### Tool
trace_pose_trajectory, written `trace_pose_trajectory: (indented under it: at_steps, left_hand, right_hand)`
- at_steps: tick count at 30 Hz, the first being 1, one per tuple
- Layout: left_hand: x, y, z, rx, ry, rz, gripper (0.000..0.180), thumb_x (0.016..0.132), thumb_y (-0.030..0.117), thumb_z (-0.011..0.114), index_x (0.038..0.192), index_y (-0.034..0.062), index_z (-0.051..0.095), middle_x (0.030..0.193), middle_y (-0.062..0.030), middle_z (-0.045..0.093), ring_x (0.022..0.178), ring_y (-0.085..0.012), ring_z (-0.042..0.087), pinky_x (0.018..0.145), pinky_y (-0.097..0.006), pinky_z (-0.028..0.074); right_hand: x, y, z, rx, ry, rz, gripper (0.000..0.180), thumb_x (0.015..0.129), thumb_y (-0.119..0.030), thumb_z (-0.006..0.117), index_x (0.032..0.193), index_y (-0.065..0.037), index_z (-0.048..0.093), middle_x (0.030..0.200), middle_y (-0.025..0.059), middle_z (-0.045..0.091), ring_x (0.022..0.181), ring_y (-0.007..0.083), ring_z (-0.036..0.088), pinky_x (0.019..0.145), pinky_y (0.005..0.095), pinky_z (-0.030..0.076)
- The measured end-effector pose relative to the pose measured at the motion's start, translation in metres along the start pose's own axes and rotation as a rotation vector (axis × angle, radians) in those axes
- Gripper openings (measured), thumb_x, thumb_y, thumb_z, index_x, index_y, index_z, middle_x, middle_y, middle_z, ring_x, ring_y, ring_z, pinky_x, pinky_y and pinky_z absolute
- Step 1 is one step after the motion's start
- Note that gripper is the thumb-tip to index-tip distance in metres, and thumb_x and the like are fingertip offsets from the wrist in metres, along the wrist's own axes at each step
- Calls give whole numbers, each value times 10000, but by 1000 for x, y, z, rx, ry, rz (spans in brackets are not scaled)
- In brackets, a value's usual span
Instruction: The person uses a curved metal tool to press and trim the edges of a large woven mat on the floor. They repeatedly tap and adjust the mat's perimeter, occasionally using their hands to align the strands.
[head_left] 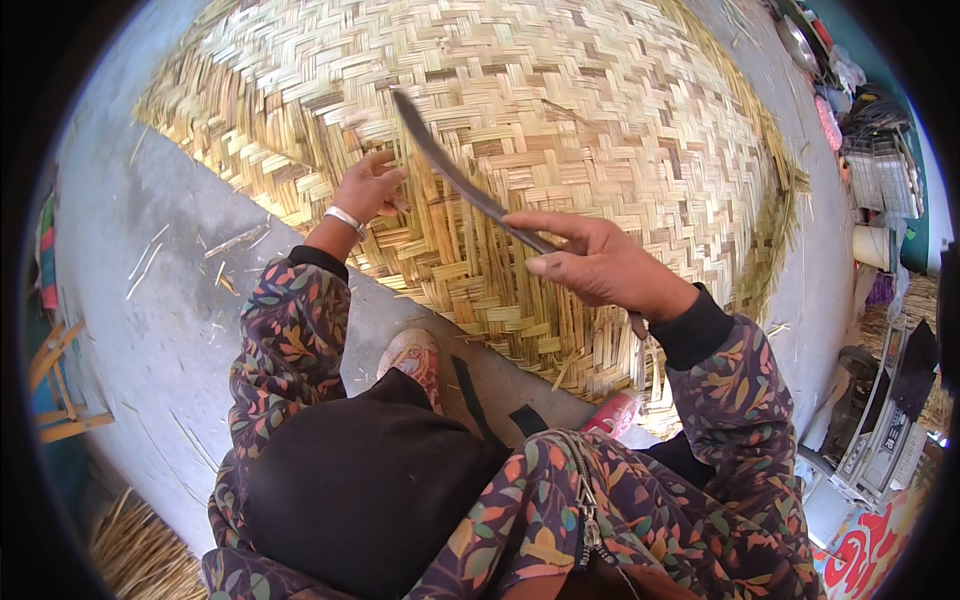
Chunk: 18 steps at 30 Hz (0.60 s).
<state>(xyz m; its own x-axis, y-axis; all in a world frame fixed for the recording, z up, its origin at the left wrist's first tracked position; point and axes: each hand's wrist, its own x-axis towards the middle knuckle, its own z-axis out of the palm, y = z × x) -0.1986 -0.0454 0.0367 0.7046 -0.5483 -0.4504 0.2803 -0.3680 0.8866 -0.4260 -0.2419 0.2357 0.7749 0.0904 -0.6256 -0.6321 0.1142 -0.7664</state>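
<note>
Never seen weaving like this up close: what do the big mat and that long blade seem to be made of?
The mat looks like split bamboo or cane: flat, pale yellow strips interlaced in a herringbone pattern, with a dry matte surface. The blade in the right hand looks like dark, dull metal, thin and slightly curved.

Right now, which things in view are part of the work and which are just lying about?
In the work:
woven mat
long knife, held in right hand
left hand, on the mat strips

Lying about:
loose strips on the concrete floor
bundle of straw
wooden frame
clutter at right
</note>
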Motion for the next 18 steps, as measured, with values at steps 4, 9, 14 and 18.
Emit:
trace_pose_trajectory:
  at_steps: [4, 9, 14, 18]
  left_hand:
    - [4, 4, -3, -68, -165, -342, 252, 918, 245, 645, 1079, 52, 658, 699, 19, 591, 539, -88, 546, 461, -239, 476]
    - [-5, -13, -3, -190, -33, -295, 187, 933, 230, 626, 853, 64, 659, 635, 15, 577, 496, -83, 521, 387, -246, 424]
    - [-8, -22, 6, -76, 156, -244, 186, 925, 213, 629, 816, 62, 636, 644, -4, 590, 471, -94, 548, 390, -235, 452]
    - [-13, -26, 6, -200, 140, -182, 231, 915, 247, 665, 791, 65, 597, 637, -4, 584, 476, -100, 567, 393, -230, 458]
  right_hand:
    - [9, 7, 14, 53, -54, 124, 540, 920, -214, 661, 1421, -146, 471, 597, -107, 336, 460, 11, 281, 422, 204, 215]
    - [25, 28, 21, 155, -109, 193, 524, 927, -240, 633, 1410, -117, 471, 580, -83, 360, 446, 22, 297, 404, 208, 227]
    - [45, 37, 21, 269, -127, 164, 520, 933, -265, 595, 1393, -57, 470, 568, -67, 366, 437, 30, 287, 401, 214, 225]
    - [63, 34, 20, 58, -46, 197, 496, 929, -257, 598, 1371, -51, 503, 602, -53, 409, 437, 44, 323, 396, 227, 255]
